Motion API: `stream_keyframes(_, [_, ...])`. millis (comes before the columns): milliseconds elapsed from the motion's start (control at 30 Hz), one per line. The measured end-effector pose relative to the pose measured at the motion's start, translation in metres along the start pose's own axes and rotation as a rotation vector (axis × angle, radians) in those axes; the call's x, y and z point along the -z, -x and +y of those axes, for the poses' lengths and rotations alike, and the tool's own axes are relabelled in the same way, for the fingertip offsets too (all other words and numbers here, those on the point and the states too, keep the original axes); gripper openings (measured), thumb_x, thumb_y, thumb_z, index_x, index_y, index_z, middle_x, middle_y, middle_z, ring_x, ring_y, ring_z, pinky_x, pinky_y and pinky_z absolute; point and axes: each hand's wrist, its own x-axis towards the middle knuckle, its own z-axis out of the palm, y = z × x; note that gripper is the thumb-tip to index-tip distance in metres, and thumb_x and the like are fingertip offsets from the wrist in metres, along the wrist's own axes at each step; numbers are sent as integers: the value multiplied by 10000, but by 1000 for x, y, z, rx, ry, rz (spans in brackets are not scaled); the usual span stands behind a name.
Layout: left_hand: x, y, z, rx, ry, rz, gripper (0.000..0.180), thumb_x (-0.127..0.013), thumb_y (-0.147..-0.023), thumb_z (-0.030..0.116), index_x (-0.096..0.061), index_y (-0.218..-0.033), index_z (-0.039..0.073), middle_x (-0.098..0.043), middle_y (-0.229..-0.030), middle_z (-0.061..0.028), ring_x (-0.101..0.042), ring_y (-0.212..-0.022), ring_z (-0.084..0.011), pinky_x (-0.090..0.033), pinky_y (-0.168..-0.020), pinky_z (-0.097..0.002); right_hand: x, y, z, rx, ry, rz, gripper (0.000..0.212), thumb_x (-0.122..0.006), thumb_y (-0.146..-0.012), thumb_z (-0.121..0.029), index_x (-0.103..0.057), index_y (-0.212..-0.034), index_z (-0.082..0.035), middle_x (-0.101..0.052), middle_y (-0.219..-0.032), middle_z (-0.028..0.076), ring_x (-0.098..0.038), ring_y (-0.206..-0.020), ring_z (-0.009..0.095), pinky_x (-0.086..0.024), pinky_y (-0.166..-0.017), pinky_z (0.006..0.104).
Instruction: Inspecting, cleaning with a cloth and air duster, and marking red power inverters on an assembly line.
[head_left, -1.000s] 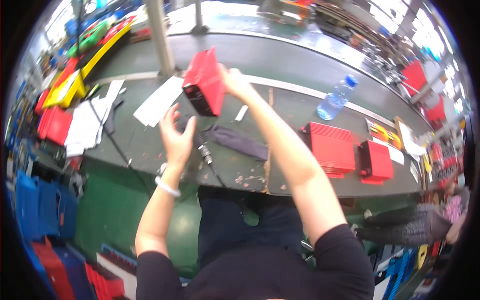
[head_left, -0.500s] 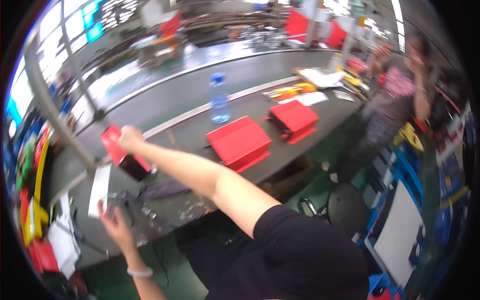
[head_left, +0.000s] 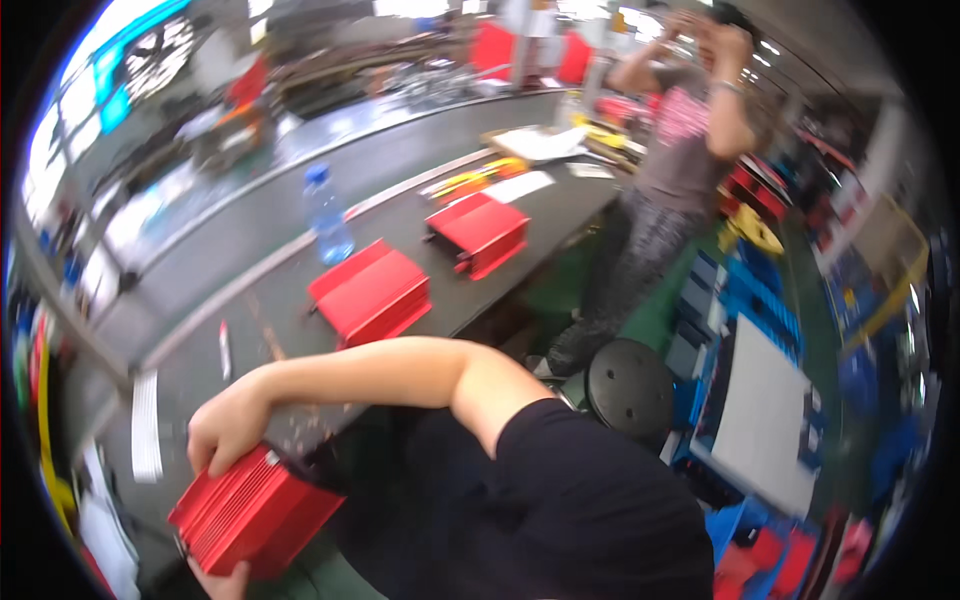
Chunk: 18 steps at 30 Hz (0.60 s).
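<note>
A red ribbed metal housing [head_left: 255,515] with dark ends is held at the table's near left edge. From above, my right hand [head_left: 230,425] grips its upper side, fingers bent over the ribs. At the bottom of the picture my left hand [head_left: 222,582] holds its lower side; only part of that hand shows. On the table stand two more red housings, one nearer [head_left: 370,293] and one farther off [head_left: 478,232], with no hand touching them.
On the table are a clear bottle with a blue cap [head_left: 328,220], a marker pen [head_left: 225,350] and a white strip of labels [head_left: 146,428]. A round black stool [head_left: 628,388] stands right of the table. Another person [head_left: 680,150] stands at its far end, near blue crates [head_left: 750,310].
My right hand has brought the red housing from the back left of the table to the near edge. My left hand, open before, now grips it too. The view has turned right.
</note>
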Motion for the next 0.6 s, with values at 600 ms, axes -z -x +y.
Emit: stream_keyframes(600, [-109,179,80,321,72,613,678,-860,-579,130,-557,-1160,-45,-659,-1034,-105,-628,-972,-167,-489,-901,-314,-56,-105,131,-930,792,-133,558,-600,-840,-525,-670,-1085,-29,-668,-1102,130,-636,-1049,299,-505,-871,382])
